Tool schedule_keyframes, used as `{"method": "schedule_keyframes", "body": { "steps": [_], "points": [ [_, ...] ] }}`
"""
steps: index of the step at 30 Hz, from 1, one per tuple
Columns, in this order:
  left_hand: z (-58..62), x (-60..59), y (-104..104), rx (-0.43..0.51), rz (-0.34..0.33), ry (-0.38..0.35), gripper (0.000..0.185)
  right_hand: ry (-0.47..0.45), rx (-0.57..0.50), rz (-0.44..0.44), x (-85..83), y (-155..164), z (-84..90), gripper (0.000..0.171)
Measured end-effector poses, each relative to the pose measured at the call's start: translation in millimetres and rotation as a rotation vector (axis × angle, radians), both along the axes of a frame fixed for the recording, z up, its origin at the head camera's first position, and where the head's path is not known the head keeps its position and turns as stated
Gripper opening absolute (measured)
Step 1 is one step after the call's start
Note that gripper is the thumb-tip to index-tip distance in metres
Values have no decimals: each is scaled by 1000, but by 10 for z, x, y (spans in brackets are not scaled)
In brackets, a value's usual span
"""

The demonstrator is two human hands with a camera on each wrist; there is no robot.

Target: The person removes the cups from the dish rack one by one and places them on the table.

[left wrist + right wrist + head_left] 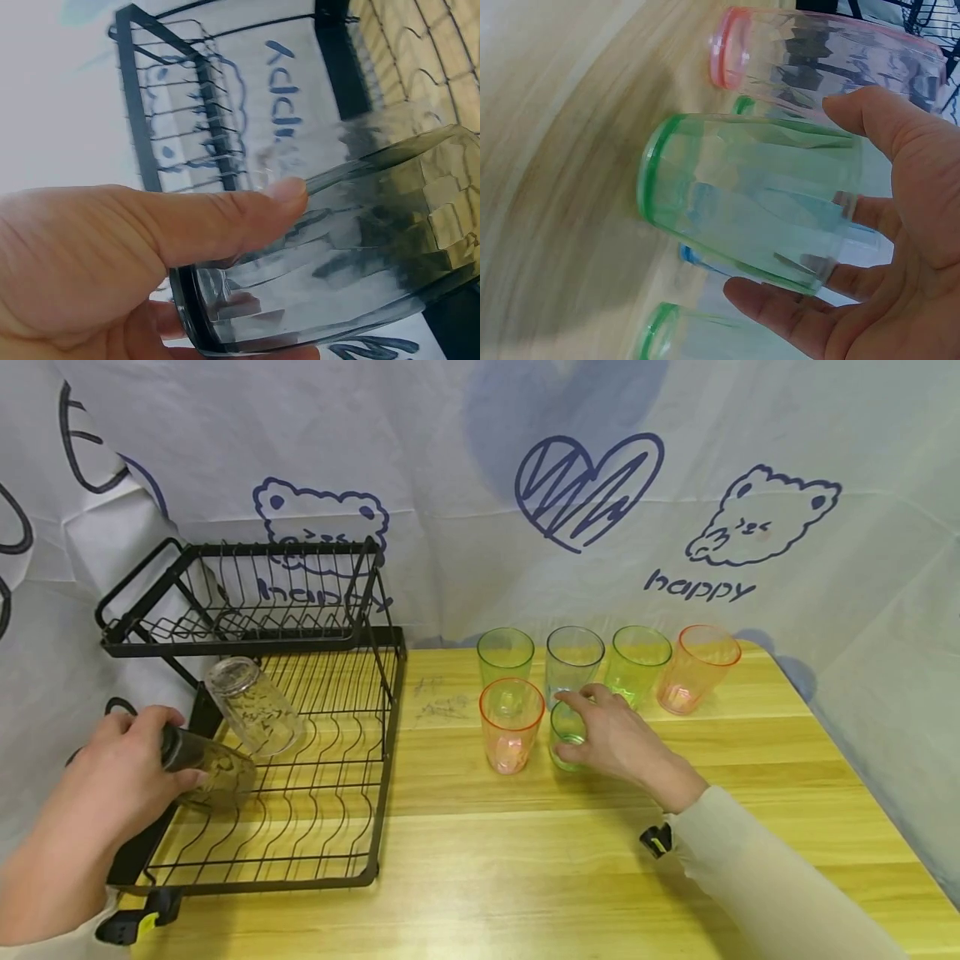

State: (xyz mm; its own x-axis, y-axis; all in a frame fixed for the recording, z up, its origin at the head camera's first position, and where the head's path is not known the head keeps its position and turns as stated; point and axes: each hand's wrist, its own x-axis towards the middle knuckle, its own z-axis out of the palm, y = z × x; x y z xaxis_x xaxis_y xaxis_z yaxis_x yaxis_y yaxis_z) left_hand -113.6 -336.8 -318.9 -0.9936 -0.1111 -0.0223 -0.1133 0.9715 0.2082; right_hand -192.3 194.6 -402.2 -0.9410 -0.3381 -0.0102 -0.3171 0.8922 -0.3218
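Note:
My left hand (pixel 123 777) grips a smoky grey drinking glass (pixel 221 777) by its base end. The glass is tilted, mouth down, over the left side of a black wire dish rack (pixel 322 885). Behind it a clear glass (pixel 258 710) leans base-up on the rack. On the table my right hand (pixel 626 743) curls around the upper part of a green glass (pixel 742 195), thumb on one side and fingers on the other. That glass stands upright. Left of it is a pink glass (pixel 510 735) with a red-orange rim.
Behind stand a green glass (pixel 504 647), a bluish glass (pixel 573 652), a yellow-green glass (pixel 641 652) and another pink glass (pixel 701 668). The rack's upper tier (pixel 232 647) overhangs its back part. A printed cloth (pixel 450 485) hangs behind the wooden table (pixel 487 868).

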Motion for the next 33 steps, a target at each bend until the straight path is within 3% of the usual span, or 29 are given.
{"method": "schedule_keyframes", "body": {
  "steps": [12, 17, 22, 28, 33],
  "points": [
    [254, 259, 335, 62, 11, 72, 83, 48, -21, -87, 124, 133, 299, 79],
    [285, 359, 489, 163, 5, 86, 93, 93, -70, -105, 164, 156, 338, 74],
    [222, 406, 653, 322, -33, 89, 97, 149, -121, -109, 203, 138, 339, 69],
    [64, 439, 852, 508, -22, -1, 95, 210, -172, -97, 253, 91, 352, 63],
    [-137, 408, 1061, 808, -35, -9, 84, 231, -235, -89, 295, 51, 380, 58]
  ]
}}
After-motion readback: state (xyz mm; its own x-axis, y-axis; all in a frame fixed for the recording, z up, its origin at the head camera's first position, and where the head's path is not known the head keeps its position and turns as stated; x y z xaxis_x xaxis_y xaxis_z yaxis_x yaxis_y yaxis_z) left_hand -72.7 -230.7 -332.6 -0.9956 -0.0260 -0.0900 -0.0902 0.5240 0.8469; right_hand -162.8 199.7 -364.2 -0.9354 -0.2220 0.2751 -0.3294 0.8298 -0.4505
